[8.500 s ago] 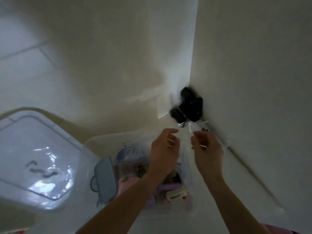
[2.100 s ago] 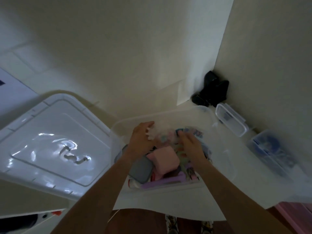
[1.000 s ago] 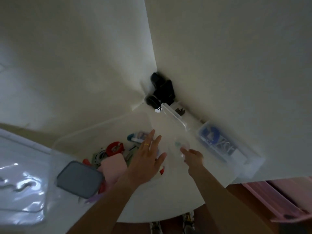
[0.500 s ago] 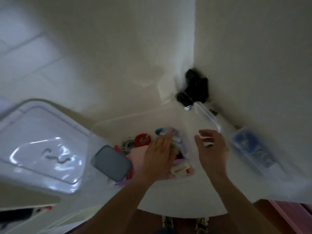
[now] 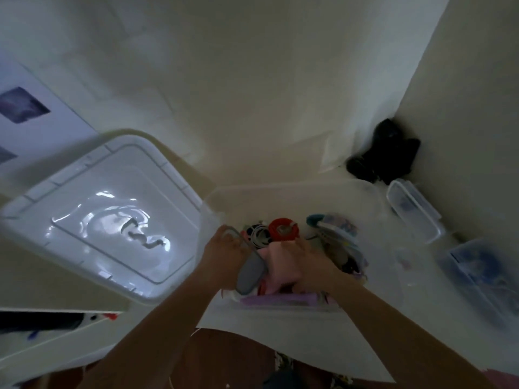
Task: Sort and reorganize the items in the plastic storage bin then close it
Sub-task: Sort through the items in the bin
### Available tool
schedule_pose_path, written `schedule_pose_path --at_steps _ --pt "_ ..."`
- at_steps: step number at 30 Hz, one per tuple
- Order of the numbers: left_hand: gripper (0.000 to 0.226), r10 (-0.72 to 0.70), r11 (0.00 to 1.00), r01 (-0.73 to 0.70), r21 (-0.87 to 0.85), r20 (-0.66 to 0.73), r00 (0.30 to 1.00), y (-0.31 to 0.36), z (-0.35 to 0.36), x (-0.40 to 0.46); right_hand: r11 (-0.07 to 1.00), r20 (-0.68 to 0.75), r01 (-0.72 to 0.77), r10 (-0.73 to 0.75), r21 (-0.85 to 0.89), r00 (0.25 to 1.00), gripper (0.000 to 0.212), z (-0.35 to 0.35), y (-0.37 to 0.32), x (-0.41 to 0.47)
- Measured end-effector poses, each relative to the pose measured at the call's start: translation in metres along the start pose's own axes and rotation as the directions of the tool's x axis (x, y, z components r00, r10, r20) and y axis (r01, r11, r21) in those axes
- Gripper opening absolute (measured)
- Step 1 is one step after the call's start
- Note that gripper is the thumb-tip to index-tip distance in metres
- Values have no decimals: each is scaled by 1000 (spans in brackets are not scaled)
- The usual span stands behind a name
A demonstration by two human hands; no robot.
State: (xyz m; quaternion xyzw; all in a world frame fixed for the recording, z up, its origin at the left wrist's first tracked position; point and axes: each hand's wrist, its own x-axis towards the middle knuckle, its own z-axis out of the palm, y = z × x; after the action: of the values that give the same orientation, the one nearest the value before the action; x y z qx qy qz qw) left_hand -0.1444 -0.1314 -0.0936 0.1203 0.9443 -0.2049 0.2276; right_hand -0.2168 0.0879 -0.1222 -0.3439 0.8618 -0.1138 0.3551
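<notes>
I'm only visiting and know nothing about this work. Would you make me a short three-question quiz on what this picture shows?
1. True or false: the white lid is already on the clear storage bin.
2. Which hand grips the flat grey case? A) left B) right C) neither
3. Fill in: the right hand presses on a soft ____-coloured item.

Key
1. False; the lid lies beside the bin, which is open.
2. A; the left hand holds it at the bin's left side.
3. Pink; it sits just below the red tape roll.
</notes>
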Motion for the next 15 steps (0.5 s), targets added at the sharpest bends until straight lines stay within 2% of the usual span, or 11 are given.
schedule_pose_path --at_steps 1,3,5,6,9,11,12,14,15 --pt "56 12 1000 -12 22 9 1000 -2 -3 1 1000 20 8 -7 -10 1000 81 -1 -1 0" --pt "57 52 998 -54 45 53 997 -9 -10 0 999 -48 -32 32 -16 998 64 2 2 2" --pt "58 100 992 -108 58 136 986 -16 -11 -1 990 -119 -135 129 -42 984 65 9 11 8" --pt "54 123 989 -134 62 157 980 -19 -15 -2 989 -172 -130 118 -63 978 69 11 10 8" --pt "34 201 974 -213 81 136 970 -25 -23 -6 998 -311 54 -43 28 949 74 10 -18 5" --pt "30 247 968 -248 42 24 969 -30 -21 -10 986 -297 163 -147 31 944 84 11 -44 5" --pt "35 262 965 -263 5 -63 963 -34 -19 -13 985 -264 175 -168 3 950 86 17 -51 9" --pt "54 255 956 -282 -78 -251 934 -41 -12 -18 987 -264 159 -154 0 952 70 33 -59 19" --pt "55 237 950 -290 -116 -340 910 -44 -7 -20 989 -298 138 -114 61 948 58 37 -58 22"
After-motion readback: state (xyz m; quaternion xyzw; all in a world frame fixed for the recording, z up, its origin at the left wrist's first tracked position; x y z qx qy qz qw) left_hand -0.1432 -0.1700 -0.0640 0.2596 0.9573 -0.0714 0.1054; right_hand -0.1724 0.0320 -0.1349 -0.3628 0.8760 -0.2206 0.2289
